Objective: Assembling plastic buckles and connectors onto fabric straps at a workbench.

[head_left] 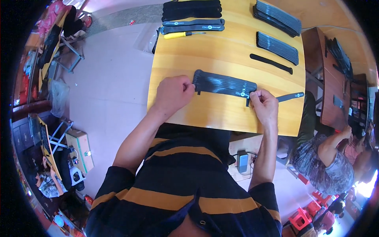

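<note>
A fanned row of flat black straps (221, 83) with rounded ends lies across the wooden table in front of me. At its left end my left hand (173, 93) is closed, fingertips pinched at the edge of the straps. My right hand (266, 106) pinches the lower right corner, thumb against the nearest strap. Short dark tabs hang below the row near both hands. One dark printed strap (291, 96) sticks out to the right from behind my right hand. Farther back, a single plain black strap (271, 63) lies apart, slanting down to the right.
Two strap stacks, a smaller (277, 48) and a larger (277, 18), lie at the table's back right. Black straps (192, 11) and a yellow-handled screwdriver (177, 35) are back left. A person (325, 160) sits close on the right beside a brown table (333, 98).
</note>
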